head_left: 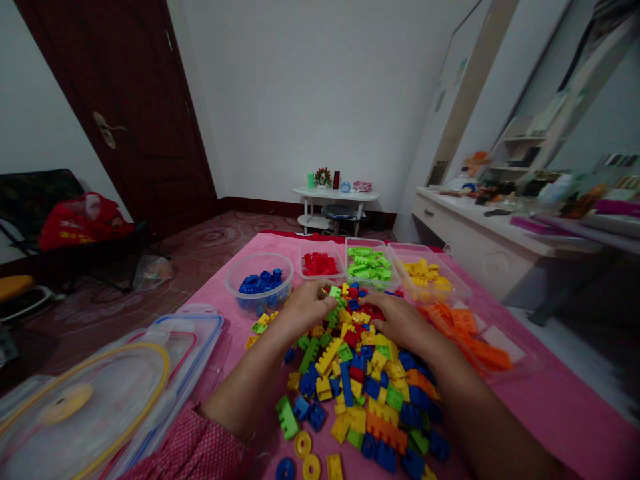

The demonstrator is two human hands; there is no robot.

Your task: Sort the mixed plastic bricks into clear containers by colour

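A big heap of mixed plastic toy bricks (357,380) in yellow, blue, green, red and orange covers the middle of the pink cloth. My left hand (311,308) is at the far left side of the heap, thumb and forefinger curled toward each other beside a light green brick (335,291). What lies between those fingers is too small to make out. Over the heap's far right part, my right hand (397,319) reaches in with thumb and forefinger apart. Red bricks (373,312) lie at its fingertips, partly covered by the hand.
Behind the heap stand a round tub of blue bricks (260,283) and boxes of red (320,264), green (369,264) and yellow bricks (427,275). An orange-brick box (467,333) is at right. Stacked clear lids (125,387) lie left. Loose rings (303,444) are in front.
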